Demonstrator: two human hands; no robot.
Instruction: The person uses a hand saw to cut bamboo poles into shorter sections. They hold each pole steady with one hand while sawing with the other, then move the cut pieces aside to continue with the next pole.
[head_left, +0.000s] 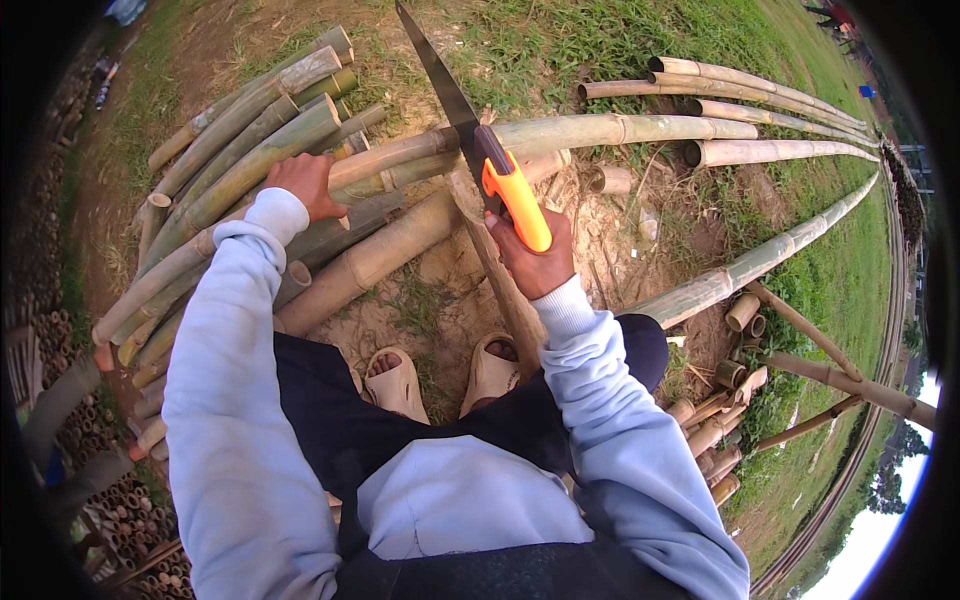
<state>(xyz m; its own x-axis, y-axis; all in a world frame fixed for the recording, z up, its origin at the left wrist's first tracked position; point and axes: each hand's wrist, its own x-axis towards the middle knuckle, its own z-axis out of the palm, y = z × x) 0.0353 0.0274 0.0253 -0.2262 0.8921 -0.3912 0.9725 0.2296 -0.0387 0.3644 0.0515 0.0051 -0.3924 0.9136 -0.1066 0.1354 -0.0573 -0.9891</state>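
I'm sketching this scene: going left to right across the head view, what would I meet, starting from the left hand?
Left hand on a bamboo pole → left sandal → right hand gripping the orange saw handle → short loose bamboo piece → small blue object in the distance.

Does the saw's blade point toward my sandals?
No, the saw's blade points away from your sandals, with its orange handle nearer to them.

Bright daylight out here | sky blown white, lower right | shadows soft | saw crisp | left edge dim, rim black | long pole fisheye-bowed
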